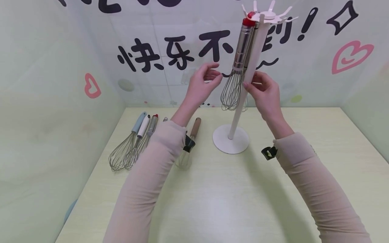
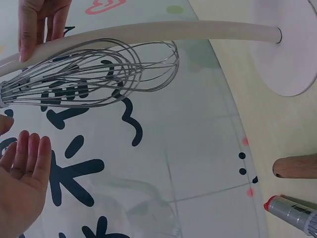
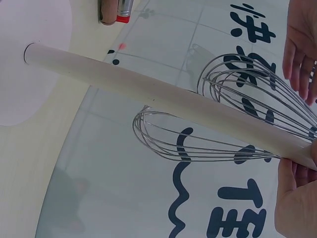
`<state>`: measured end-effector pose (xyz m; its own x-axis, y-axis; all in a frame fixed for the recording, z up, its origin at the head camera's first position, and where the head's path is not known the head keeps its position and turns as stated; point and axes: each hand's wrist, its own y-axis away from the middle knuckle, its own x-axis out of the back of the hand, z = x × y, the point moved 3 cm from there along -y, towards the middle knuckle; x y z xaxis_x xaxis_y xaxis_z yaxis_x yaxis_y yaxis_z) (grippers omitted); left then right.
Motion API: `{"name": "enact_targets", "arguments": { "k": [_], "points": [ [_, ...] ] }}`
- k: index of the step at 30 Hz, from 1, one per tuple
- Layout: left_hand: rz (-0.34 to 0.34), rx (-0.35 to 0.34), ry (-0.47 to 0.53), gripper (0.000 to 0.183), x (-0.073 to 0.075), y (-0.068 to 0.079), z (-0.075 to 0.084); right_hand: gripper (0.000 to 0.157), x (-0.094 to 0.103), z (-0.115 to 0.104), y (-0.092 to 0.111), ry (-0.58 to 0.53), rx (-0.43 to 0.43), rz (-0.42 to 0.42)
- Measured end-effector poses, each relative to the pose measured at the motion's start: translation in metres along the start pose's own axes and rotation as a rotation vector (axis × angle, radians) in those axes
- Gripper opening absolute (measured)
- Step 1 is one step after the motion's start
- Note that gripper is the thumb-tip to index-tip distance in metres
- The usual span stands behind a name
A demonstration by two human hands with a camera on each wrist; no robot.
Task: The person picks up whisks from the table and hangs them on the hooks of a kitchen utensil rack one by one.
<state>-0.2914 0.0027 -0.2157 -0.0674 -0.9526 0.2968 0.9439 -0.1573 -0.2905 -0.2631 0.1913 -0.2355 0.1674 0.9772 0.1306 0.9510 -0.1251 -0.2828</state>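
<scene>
A white hanging stand with a ring of hooks on top has a tall pole. From its hooks hangs a whisk with a metal handle and red end, wires downward. Another whisk hangs beside it, mostly hidden behind the pole in the head view. My right hand holds the pole at mid-height with thumb and fingers. To the left of the nearer whisk, my left hand is raised with fingers loosely bent and nothing in it. A gap shows between its fingertips and the wires.
On the table's left side lie several whisks, among them a blue-handled whisk, a white-handled whisk and a red-ended metal whisk. A brown-handled whisk lies nearer the stand, partly behind my left wrist. A printed wall sheet stands behind.
</scene>
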Motion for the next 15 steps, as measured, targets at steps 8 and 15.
{"name": "enact_targets", "arguments": {
  "k": [8,15],
  "points": [
    [0.015,0.085,-0.031,0.037,0.004,0.014,-0.039,0.037,0.000,0.002,0.000,0.016,0.000,-0.001],
    [0.011,0.124,-0.089,0.035,0.006,0.025,-0.069,0.035,0.000,0.000,0.000,-0.013,-0.006,0.009]
  ]
}}
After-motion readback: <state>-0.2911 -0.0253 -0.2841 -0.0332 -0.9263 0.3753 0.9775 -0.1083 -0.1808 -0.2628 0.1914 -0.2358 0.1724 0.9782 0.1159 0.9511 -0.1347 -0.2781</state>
